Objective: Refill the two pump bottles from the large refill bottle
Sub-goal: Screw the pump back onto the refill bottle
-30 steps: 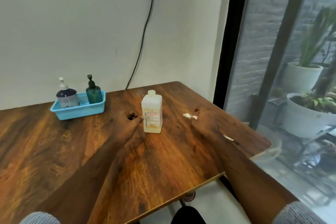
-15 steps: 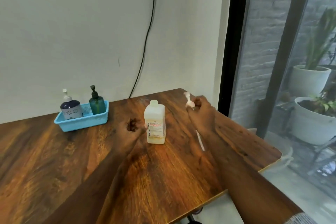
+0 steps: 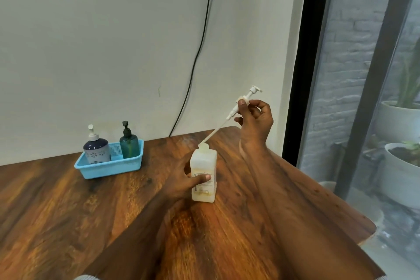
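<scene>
A second earlier my right hand pinched the pump off the table; now its tube entered the refill bottle, my left hand gripping at nine o'clock.

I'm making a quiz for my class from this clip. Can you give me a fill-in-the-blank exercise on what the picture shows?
1. The left hand grips the large refill bottle, which stands on the ____.
2. The right hand pinches a white ____ whose tube reaches the refill bottle's neck.
3. The two pump bottles, a dark blue one and a green one, stand in a light ____ basket.

Missing words: table; pump; blue
</scene>
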`<state>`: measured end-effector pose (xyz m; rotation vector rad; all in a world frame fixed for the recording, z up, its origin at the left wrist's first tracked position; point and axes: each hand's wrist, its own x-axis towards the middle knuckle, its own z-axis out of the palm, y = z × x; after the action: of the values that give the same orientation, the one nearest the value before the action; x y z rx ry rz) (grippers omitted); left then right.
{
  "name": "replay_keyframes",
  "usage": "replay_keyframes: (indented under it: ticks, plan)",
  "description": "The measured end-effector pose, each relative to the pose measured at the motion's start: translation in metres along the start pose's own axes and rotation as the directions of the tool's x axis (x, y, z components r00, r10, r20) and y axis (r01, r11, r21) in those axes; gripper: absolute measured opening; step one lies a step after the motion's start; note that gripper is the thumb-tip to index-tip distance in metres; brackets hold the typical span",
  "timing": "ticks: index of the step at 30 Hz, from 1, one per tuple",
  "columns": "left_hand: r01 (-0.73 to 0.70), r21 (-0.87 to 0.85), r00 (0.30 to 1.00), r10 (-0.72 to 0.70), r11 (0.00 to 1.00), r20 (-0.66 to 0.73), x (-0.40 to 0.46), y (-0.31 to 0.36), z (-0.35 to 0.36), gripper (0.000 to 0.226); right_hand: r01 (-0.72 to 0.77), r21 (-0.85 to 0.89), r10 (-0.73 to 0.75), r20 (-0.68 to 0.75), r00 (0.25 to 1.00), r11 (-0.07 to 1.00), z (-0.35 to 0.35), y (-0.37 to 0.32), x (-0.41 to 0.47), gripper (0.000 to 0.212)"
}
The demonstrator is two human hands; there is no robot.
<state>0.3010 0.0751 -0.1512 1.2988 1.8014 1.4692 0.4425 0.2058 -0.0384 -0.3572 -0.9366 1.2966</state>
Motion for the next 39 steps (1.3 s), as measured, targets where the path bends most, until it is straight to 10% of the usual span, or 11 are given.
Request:
replay_keyframes:
  ticks: [19,31,39]
  plan:
    - [-0.013,0.047,0.974,0.023,0.999,-0.227,-0.005,-0.038,-0.061,0.078,0.127,-0.117,-0.107,0.158,0.982,0.985,0.04,0.021,-0.029,0.024]
    - [-0.073,-0.019,0.954,0.064,0.997,-0.293,-0.019,-0.046,-0.063,0.072,-0.187,-0.328,0.311,0.383,0.87,0.926,0.032,0.106,-0.085,0.038]
    - [-0.04,-0.168,0.951,-0.015,0.985,-0.31,-0.017,-0.069,-0.055,0.057,-0.228,-0.183,0.283,0.384,0.879,0.956,0.033,0.13,-0.087,0.03]
